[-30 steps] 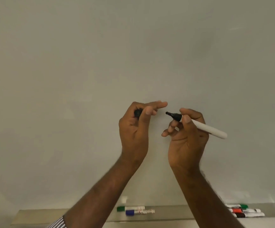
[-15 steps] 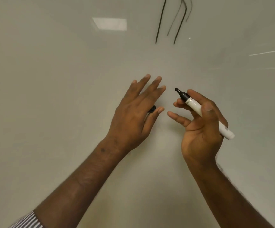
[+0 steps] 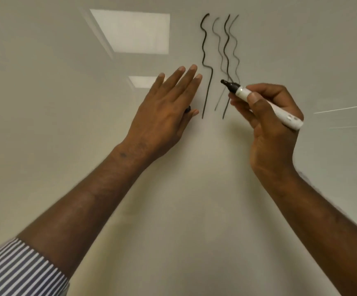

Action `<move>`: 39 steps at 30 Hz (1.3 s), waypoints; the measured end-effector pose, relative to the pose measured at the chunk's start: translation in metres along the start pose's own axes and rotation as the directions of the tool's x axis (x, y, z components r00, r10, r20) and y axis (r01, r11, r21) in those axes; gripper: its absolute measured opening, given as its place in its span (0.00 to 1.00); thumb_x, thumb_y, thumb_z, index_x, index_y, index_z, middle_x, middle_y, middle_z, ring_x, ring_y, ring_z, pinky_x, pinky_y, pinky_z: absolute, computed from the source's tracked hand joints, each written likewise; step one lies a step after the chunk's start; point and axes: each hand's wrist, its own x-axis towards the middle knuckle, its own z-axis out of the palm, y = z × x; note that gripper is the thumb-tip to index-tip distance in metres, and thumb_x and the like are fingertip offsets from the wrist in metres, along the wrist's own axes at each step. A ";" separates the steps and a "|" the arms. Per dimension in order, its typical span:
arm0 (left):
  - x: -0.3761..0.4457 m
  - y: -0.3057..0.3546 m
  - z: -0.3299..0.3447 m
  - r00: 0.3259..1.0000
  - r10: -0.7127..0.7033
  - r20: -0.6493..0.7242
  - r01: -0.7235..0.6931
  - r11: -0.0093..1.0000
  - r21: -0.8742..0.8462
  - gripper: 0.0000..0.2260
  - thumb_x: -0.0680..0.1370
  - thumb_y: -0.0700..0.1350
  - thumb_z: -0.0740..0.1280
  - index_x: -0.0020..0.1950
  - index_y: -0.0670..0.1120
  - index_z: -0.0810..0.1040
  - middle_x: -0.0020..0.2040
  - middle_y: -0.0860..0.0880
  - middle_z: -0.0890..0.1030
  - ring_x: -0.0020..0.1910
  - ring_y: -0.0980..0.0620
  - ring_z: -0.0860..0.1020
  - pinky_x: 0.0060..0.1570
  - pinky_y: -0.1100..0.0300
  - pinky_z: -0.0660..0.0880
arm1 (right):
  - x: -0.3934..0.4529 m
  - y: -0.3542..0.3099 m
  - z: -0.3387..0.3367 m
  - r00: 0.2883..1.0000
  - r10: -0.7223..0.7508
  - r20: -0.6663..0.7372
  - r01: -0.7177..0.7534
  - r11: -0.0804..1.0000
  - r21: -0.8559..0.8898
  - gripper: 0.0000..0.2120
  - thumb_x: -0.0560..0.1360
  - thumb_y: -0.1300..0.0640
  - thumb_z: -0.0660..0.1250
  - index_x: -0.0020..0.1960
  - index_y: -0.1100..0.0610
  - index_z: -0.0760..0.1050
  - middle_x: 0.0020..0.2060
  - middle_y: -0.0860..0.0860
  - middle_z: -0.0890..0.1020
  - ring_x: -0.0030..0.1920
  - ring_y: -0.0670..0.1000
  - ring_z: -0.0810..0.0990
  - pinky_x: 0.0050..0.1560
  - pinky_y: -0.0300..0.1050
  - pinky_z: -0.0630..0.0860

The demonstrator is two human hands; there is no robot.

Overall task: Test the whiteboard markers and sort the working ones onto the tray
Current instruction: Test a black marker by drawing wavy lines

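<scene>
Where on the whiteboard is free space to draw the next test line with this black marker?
Bare whiteboard lies below the wavy lines, between the two forearms, and right of the right hand holding the marker. Crowded: between the left hand and the marker tip.

white marker [image 3: 267, 106], black tip; blue-white striped sleeve [image 3: 17, 272].

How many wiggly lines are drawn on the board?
4. The darkest wiggly line is farthest left, beside the left hand. A faint one comes next, then a dark one, then a thinner one passing behind the marker.
</scene>
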 end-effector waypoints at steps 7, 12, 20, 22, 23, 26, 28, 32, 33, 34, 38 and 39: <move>0.053 -0.037 -0.003 0.999 -0.051 0.011 0.050 0.994 0.095 0.25 0.86 0.49 0.55 0.82 0.43 0.56 0.82 0.44 0.56 0.81 0.45 0.52 0.79 0.44 0.51 | 0.063 0.007 0.030 0.978 -0.201 0.062 0.210 0.954 -0.214 0.08 0.77 0.60 0.73 0.50 0.65 0.80 0.44 0.58 0.85 0.45 0.55 0.85 0.46 0.47 0.80; 0.069 -0.052 0.001 0.992 -0.123 -0.032 0.127 0.980 0.154 0.24 0.86 0.51 0.54 0.81 0.44 0.58 0.82 0.44 0.57 0.81 0.44 0.54 0.79 0.43 0.49 | 0.101 0.022 0.047 0.949 -0.303 0.092 0.313 0.856 -0.411 0.09 0.75 0.50 0.75 0.48 0.56 0.83 0.42 0.46 0.86 0.44 0.53 0.84 0.50 0.60 0.79; 0.064 -0.063 0.009 0.980 -0.149 -0.130 0.161 0.983 0.093 0.23 0.85 0.51 0.54 0.80 0.45 0.63 0.81 0.47 0.60 0.81 0.47 0.55 0.80 0.44 0.48 | 0.129 0.036 0.053 0.913 -0.378 0.152 0.390 0.707 -0.590 0.10 0.76 0.46 0.71 0.47 0.54 0.82 0.43 0.43 0.85 0.48 0.45 0.81 0.75 0.61 0.58; 0.064 -0.063 0.008 0.980 -0.151 -0.128 0.164 0.982 0.095 0.23 0.85 0.51 0.54 0.80 0.45 0.63 0.81 0.47 0.59 0.81 0.47 0.55 0.80 0.44 0.49 | 0.129 0.041 0.053 0.912 -0.370 0.177 0.394 0.674 -0.625 0.10 0.76 0.46 0.70 0.47 0.53 0.83 0.43 0.42 0.84 0.49 0.44 0.80 0.76 0.60 0.57; 0.064 -0.062 0.008 0.980 -0.153 -0.126 0.166 0.982 0.094 0.24 0.85 0.51 0.53 0.80 0.45 0.62 0.81 0.47 0.59 0.81 0.47 0.55 0.80 0.44 0.49 | 0.129 0.042 0.053 0.911 -0.369 0.183 0.396 0.665 -0.633 0.10 0.76 0.46 0.70 0.47 0.53 0.83 0.43 0.43 0.84 0.49 0.44 0.80 0.76 0.60 0.56; 0.064 -0.062 0.009 0.980 -0.153 -0.130 0.166 0.982 0.095 0.24 0.85 0.51 0.54 0.80 0.45 0.62 0.81 0.46 0.59 0.81 0.47 0.55 0.80 0.44 0.49 | 0.123 0.045 0.055 0.909 -0.373 0.184 0.400 0.662 -0.634 0.10 0.75 0.46 0.70 0.47 0.53 0.83 0.43 0.43 0.84 0.49 0.45 0.80 0.76 0.60 0.56; 0.064 -0.063 0.010 0.979 -0.151 -0.135 0.165 0.981 0.099 0.24 0.85 0.51 0.54 0.80 0.45 0.62 0.81 0.46 0.59 0.81 0.47 0.55 0.80 0.45 0.49 | 0.117 0.047 0.055 0.904 -0.378 0.198 0.412 0.654 -0.634 0.10 0.75 0.47 0.70 0.47 0.53 0.83 0.43 0.44 0.84 0.50 0.45 0.81 0.76 0.59 0.56; 0.063 -0.063 0.010 0.979 -0.150 -0.141 0.164 0.982 0.094 0.24 0.85 0.51 0.53 0.80 0.45 0.62 0.81 0.46 0.60 0.81 0.46 0.55 0.80 0.44 0.50 | 0.104 0.051 0.048 0.906 -0.383 0.177 0.403 0.658 -0.636 0.10 0.75 0.49 0.70 0.45 0.55 0.82 0.43 0.45 0.84 0.51 0.46 0.80 0.76 0.60 0.55; 0.063 -0.063 0.011 0.978 -0.149 -0.145 0.163 0.983 0.090 0.24 0.85 0.51 0.54 0.80 0.44 0.63 0.81 0.46 0.60 0.81 0.46 0.55 0.80 0.44 0.50 | 0.100 0.051 0.046 0.907 -0.386 0.169 0.400 0.663 -0.633 0.10 0.75 0.49 0.70 0.45 0.56 0.82 0.43 0.45 0.84 0.52 0.46 0.80 0.77 0.59 0.55; 0.063 -0.063 0.011 0.978 -0.149 -0.148 0.163 0.983 0.086 0.24 0.85 0.51 0.54 0.80 0.44 0.63 0.81 0.46 0.60 0.81 0.46 0.56 0.80 0.44 0.50 | 0.097 0.052 0.044 0.904 -0.392 0.174 0.407 0.659 -0.632 0.10 0.74 0.50 0.71 0.45 0.56 0.82 0.44 0.46 0.84 0.52 0.46 0.80 0.77 0.56 0.54; 0.063 -0.062 0.010 0.979 -0.155 -0.134 0.168 0.982 0.086 0.24 0.85 0.51 0.53 0.80 0.45 0.62 0.81 0.46 0.60 0.81 0.47 0.55 0.80 0.44 0.50 | 0.085 0.049 0.037 0.877 -0.420 0.232 0.463 0.613 -0.640 0.08 0.73 0.53 0.72 0.44 0.58 0.83 0.44 0.47 0.83 0.54 0.49 0.81 0.76 0.44 0.49; 0.062 -0.062 0.010 0.979 -0.156 -0.130 0.168 0.982 0.082 0.24 0.85 0.51 0.53 0.80 0.45 0.62 0.81 0.46 0.60 0.81 0.47 0.55 0.80 0.44 0.50 | 0.082 0.047 0.035 0.876 -0.421 0.236 0.466 0.610 -0.641 0.07 0.73 0.53 0.73 0.44 0.58 0.83 0.43 0.46 0.83 0.54 0.49 0.81 0.76 0.46 0.50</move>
